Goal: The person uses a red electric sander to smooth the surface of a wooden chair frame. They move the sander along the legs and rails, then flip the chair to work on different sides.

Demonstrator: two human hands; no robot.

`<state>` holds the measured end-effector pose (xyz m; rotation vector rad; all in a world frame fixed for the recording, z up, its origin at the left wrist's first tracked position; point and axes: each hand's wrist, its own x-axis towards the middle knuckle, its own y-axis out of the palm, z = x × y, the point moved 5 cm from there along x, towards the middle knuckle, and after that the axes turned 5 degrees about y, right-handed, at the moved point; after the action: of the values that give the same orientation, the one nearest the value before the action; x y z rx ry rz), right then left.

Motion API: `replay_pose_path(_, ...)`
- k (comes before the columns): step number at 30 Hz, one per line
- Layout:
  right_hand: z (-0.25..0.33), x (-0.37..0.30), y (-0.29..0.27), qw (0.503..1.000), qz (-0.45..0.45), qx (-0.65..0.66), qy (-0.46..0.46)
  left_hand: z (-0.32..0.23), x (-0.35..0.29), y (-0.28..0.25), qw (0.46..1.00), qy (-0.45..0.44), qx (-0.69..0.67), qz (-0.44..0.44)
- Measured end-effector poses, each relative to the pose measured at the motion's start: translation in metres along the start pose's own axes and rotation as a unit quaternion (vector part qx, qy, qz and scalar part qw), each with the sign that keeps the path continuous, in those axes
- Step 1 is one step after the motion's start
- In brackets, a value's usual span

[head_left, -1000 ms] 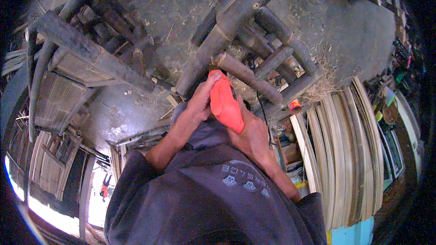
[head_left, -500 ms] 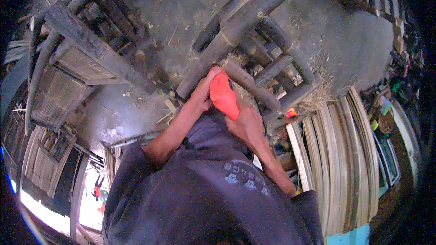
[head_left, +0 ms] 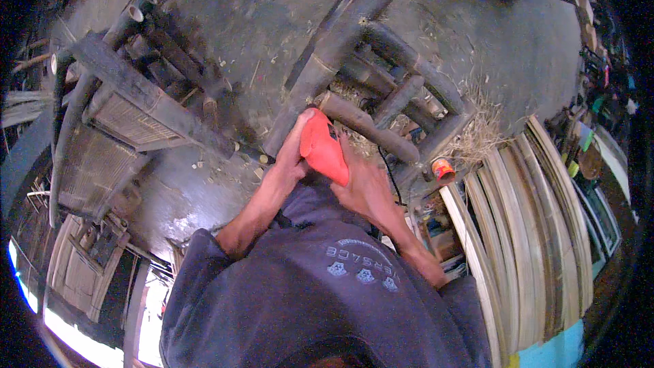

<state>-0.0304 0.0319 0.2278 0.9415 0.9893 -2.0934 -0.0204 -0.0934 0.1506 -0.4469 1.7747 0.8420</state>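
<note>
Both of my hands are at a bright orange-red, smooth rounded object (head_left: 321,148) with a dark slot on its right side; its exact kind does not show. My left hand (head_left: 293,153) is closed along its left side, thumb near the top end. Around its lower right end is my right hand (head_left: 361,180), slightly smeared by motion. The object's upper end meets a thick dark bamboo pole (head_left: 317,61), part of a frame with crosspieces. A shorter bamboo crosspiece (head_left: 368,126) lies just right of the object. A black cord (head_left: 390,172) hangs beside my right hand.
A bamboo chair (head_left: 139,82) with slatted panels stands at left. Split bamboo strips (head_left: 524,232) are stacked at right, with a small orange container (head_left: 443,170) near their far end. Straw-like shavings (head_left: 487,123) lie on the concrete floor (head_left: 252,13).
The whole view has shifted a little. Both hands stay on the orange-red object at the bamboo frame, and my right hand is now blurred. A distant person in the bright doorway at left no longer shows clearly.
</note>
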Motion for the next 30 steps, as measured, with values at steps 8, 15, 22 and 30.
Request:
replay_pose_path(8,-0.006,-0.073,-0.025,0.991,-0.017,0.129,0.004,0.018,-0.024,0.023,0.991,-0.05,0.091,0.084)
replay_pose_path(15,-0.056,-0.127,0.005,0.968,-0.062,0.241,-0.022,0.056,-0.042,0.043,0.975,-0.069,0.166,0.132)
replay_pose_path(22,-0.13,-0.199,0.066,0.936,-0.047,0.343,0.06,0.157,-0.059,0.023,0.943,-0.127,0.253,0.176)
replay_pose_path(30,-0.243,-0.298,0.209,0.813,-0.236,0.515,0.135,0.279,-0.075,0.009,0.55,-0.071,0.727,0.405)
